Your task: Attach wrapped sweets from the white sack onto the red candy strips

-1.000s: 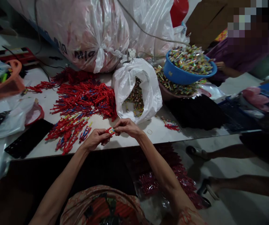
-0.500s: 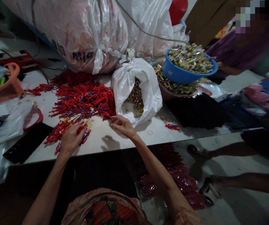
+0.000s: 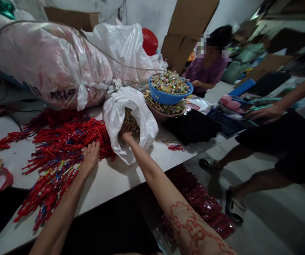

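My right hand (image 3: 126, 134) reaches into the mouth of a white plastic bag (image 3: 149, 132) that holds small multicoloured pieces (image 3: 133, 124); its fingers are hidden inside. On the right edge of a heap of red strands (image 3: 72, 136) lies my left hand (image 3: 90, 155), fingers stretched forward and touching the strands. Nearer to me, a smaller bunch of red strands with yellow and blue parts (image 3: 50, 187) lies on the white table (image 3: 115, 177).
Behind are a blue basin (image 3: 165, 97) full of pieces and a large tied bag (image 3: 62, 67). Black cloth (image 3: 192, 127) lies to the right. A person in purple (image 3: 205, 74) is at the back; another person's hand (image 3: 269, 113) is at right. Red packs (image 3: 205, 205) lie below.
My right hand has gone from the heap's edge into the white bag. My left hand has moved from the smaller bunch to the big heap. The view has turned right and up.
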`<state>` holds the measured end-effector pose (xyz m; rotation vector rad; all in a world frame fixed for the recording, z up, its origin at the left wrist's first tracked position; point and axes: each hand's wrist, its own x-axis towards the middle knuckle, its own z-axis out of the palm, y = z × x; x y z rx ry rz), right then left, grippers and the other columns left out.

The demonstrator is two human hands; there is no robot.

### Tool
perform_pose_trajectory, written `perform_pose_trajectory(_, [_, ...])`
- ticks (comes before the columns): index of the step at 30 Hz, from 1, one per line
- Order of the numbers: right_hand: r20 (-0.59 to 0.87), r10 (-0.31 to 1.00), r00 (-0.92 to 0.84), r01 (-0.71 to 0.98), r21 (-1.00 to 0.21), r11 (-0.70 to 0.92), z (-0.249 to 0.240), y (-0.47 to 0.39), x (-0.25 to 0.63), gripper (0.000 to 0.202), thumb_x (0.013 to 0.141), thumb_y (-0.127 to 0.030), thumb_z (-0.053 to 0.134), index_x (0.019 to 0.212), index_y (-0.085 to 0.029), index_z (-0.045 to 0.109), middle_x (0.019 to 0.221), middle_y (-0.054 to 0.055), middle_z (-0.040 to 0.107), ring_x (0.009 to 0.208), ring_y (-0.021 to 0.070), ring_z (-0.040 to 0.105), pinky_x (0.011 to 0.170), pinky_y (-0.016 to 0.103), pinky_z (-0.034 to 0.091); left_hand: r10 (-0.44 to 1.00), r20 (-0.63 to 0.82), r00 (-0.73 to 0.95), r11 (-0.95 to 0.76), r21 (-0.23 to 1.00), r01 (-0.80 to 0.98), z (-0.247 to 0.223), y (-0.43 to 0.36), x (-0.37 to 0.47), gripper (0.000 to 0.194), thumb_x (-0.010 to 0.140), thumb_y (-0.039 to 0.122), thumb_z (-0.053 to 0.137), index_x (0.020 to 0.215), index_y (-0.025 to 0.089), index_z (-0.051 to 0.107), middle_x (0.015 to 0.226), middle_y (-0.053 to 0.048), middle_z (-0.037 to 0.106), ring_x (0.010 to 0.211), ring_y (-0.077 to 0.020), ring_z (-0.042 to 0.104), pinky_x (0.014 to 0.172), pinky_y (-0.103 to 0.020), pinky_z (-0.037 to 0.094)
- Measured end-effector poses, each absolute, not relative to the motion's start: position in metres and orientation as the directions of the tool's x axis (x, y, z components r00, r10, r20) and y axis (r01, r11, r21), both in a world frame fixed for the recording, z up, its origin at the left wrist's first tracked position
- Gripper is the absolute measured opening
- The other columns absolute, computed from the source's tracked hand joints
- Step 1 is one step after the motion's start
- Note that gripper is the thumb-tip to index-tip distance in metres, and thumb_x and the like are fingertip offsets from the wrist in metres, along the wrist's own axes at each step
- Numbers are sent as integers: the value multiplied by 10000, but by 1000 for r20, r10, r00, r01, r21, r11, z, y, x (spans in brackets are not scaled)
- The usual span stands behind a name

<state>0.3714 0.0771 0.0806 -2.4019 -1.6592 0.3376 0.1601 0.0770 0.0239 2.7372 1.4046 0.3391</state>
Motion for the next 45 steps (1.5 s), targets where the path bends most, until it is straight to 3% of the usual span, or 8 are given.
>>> perform_pose_trajectory(6, [-114,896,428,808,-395,-437,73,47,380,238,883,-115,499,1084,-104,625,1120,169,638,1062,258,601,877,377,480,896,250,367,-444,472,762,34,59,136,216,824,244,437,926,189,619,934,-103,657,924,-246,599,796,-340,452])
perform_pose_trajectory(9, [-91,896,435,774,-471,-424,81,25,384,243,849,-123,462,1028,-122,626,1049,146,664,990,233,623,780,295,480,977,57,206,-158,842,516,48,40,127,208,757,362,526,847,186,588,740,-40,642,691,-183,593,621,-278,438])
perform_pose_trajectory(11, [-80,883,463,640,-659,-395,87,5,381,239,842,-176,437,1009,-134,601,904,96,671,799,179,637,654,254,473,964,-148,221,90,963,252,57,24,125,297,678,437,601,800,167,576,636,-12,613,542,-139,542,500,-237,372])
perform_pose_trajectory(14, [-164,897,409,91,-971,-220,95,-28,367,205,758,-276,518,914,-155,573,699,16,612,516,106,526,491,224,405,892,-299,339,332,942,-42,67,-3,127,370,573,435,695,777,152,571,622,4,609,470,-97,499,438,-210,314])
perform_pose_trajectory(16, [-221,949,227,-196,-964,-178,98,-47,354,229,667,-307,615,836,-159,573,636,-13,581,447,77,458,444,213,359,861,-317,397,400,905,-145,73,-19,131,382,563,418,719,794,149,578,634,10,611,470,-87,501,440,-207,329])
perform_pose_trajectory(18, [-245,968,53,-273,-936,-222,99,-59,340,247,618,-308,666,789,-151,582,614,-20,575,436,64,439,426,205,333,831,-319,456,433,885,-169,78,-29,134,373,593,424,718,801,140,593,632,8,609,462,-78,492,435,-204,322])
perform_pose_trajectory(38, [-259,787,-560,-161,-898,-410,91,-65,318,239,692,-315,711,753,-114,597,507,-62,488,387,32,352,346,173,222,533,-296,793,379,921,89,74,-51,105,401,624,503,735,711,114,688,523,-10,543,457,-83,422,456,-228,287])
perform_pose_trajectory(45, [-380,713,-590,-45,-866,-499,71,-62,308,314,658,-385,731,715,-129,558,500,-73,456,355,20,279,326,176,148,541,-335,771,370,918,140,63,-52,92,388,615,500,733,700,125,680,531,-5,548,453,-78,408,451,-219,289])
